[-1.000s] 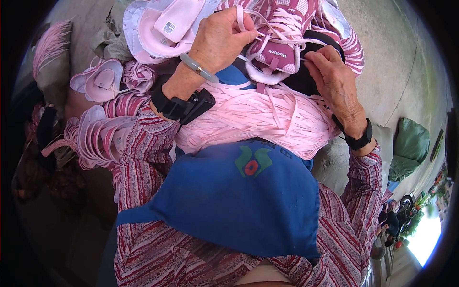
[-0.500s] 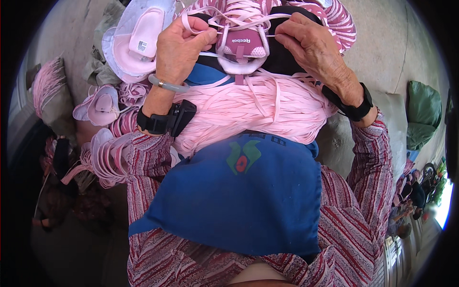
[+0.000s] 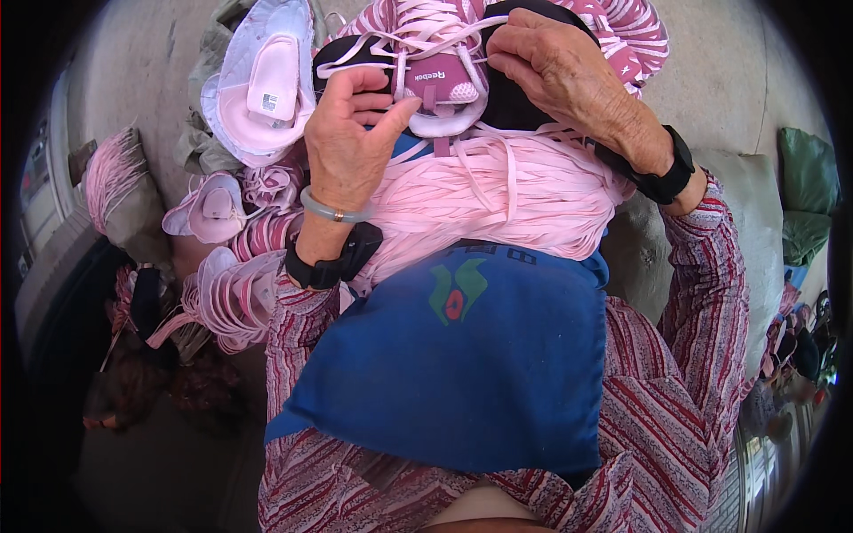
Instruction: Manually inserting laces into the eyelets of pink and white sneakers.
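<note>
A pink and mauve sneaker upper [image 3: 438, 78], with pale pink laces [image 3: 425, 35] criss-crossing its front, lies across my lap with its tongue toward me. My left hand [image 3: 355, 124] is beside it on the left, thumb and fingers apart and holding nothing. A loose lace end lies on black cloth just beyond its fingertips. On the right, my right hand [image 3: 564, 75] pinches a shoelace near the shoe's eyelets; its fingertips partly hide the lace. Below the shoe, a thick bundle of pink laces [image 3: 498, 200] covers my lap above the blue apron [image 3: 453, 382].
White and pink shoe uppers [image 3: 258, 84] are stacked at the left, with more uppers [image 3: 235, 298] below them. Another lace bundle [image 3: 115, 178] hangs over a grey sack farther left. Striped mauve uppers [image 3: 635, 35] lie at top right. A green sack [image 3: 809, 191] stands at far right.
My left hand has let go of the lace, opened its fingers and drawn slightly down toward me. My right hand has shifted slightly left and up, still pinching at the right side.
</note>
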A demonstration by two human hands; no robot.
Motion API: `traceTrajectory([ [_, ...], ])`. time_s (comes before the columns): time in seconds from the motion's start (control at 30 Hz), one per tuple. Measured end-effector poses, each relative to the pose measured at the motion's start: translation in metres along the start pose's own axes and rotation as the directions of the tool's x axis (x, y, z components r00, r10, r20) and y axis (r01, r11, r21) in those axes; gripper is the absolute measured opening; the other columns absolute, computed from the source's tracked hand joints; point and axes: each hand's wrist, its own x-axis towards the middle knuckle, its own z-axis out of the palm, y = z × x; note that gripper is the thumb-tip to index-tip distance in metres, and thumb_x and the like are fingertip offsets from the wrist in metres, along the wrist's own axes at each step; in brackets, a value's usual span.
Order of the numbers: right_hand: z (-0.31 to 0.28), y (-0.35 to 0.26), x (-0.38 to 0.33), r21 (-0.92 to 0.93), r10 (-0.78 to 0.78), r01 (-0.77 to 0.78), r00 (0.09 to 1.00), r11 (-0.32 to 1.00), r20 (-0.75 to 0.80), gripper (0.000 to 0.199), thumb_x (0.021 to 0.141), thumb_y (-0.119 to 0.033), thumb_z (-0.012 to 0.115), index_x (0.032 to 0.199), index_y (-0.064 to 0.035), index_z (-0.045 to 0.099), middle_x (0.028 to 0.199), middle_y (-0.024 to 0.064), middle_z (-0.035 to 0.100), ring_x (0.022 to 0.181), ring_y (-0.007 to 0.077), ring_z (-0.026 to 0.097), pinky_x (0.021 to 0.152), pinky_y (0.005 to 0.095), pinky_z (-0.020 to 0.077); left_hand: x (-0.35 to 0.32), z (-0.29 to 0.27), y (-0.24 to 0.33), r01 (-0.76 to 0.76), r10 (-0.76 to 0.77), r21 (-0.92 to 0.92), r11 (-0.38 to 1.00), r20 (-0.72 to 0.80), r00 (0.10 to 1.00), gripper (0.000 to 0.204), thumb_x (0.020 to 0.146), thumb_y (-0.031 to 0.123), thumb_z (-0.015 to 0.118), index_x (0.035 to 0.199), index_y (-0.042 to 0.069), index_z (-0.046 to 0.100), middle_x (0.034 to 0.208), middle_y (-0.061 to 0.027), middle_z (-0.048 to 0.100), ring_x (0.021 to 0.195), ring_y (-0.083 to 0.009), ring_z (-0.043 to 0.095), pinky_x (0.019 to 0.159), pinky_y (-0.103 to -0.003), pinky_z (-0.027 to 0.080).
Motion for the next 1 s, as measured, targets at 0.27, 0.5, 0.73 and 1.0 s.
traceTrajectory([
  [0.27, 0.01, 0.001, 0.015, -0.07, -0.083, 0.09, 0.992, 0.993, 0.094, 0.011, 0.084, -0.009, 0.06, 0.079, 0.0009, 0.059, 0.082, 0.0162, 0.057, 0.075, 0.0329, 0.06, 0.065, 0.0401, 0.0477, 0.014, 0.0, -0.017, -0.103, 0.101, 0.168, 0.98, 0.016, 0.995, 0.024, 0.084, 0.004, 0.065, 0.107, -0.002, 0.062, 0.09, -0.0118, 0.066, 0.073, -0.0168, 0.068, 0.064, -0.027, 0.055],
  [0.5, 0.012, -0.013, 0.01, -0.104, 0.009, -0.012, 1.0, 0.995, -0.025, 0.01, 0.085, -0.011, 0.06, 0.084, -0.0008, 0.061, 0.083, 0.0142, 0.056, 0.068, 0.033, 0.058, 0.061, 0.0392, 0.0486, 0.025, -0.001, -0.022, -0.389, 0.391, 0.315, 0.866, 0.06, 0.919, 0.02, 0.083, -0.002, 0.059, 0.102, 0.003, 0.061, 0.091, -0.013, 0.066, 0.075, -0.026, 0.068, 0.061, -0.035, 0.053],
  [0.73, 0.03, -0.03, -0.005, -0.447, 0.07, -0.089, 0.996, 0.89, -0.058, 0.019, 0.082, -0.013, 0.067, 0.087, 0.0041, 0.062, 0.085, 0.0137, 0.056, 0.068, 0.0291, 0.065, 0.056, 0.0326, 0.0521, 0.033, -0.007, -0.002, -0.553, 0.469, 0.601, 0.578, 0.31, 0.827, 0.015, 0.082, 0.001, 0.066, 0.096, 0.004, 0.063, 0.088, -0.0096, 0.059, 0.077, -0.0286, 0.062, 0.065, -0.036, 0.051],
  [1.0, 0.04, 0.0, -0.006, -0.191, 0.011, -0.026, 0.996, 0.981, -0.083, 0.018, 0.081, -0.008, 0.062, 0.095, 0.0015, 0.055, 0.088, 0.0193, 0.058, 0.073, 0.037, 0.065, 0.061, 0.0435, 0.0546, 0.03, 0.015, 0.022, -0.555, 0.499, 0.215, 0.804, 0.265, 0.825, 0.013, 0.083, 0.003, 0.066, 0.095, 0.002, 0.06, 0.088, -0.0123, 0.061, 0.077, -0.0302, 0.063, 0.065, -0.036, 0.049],
])
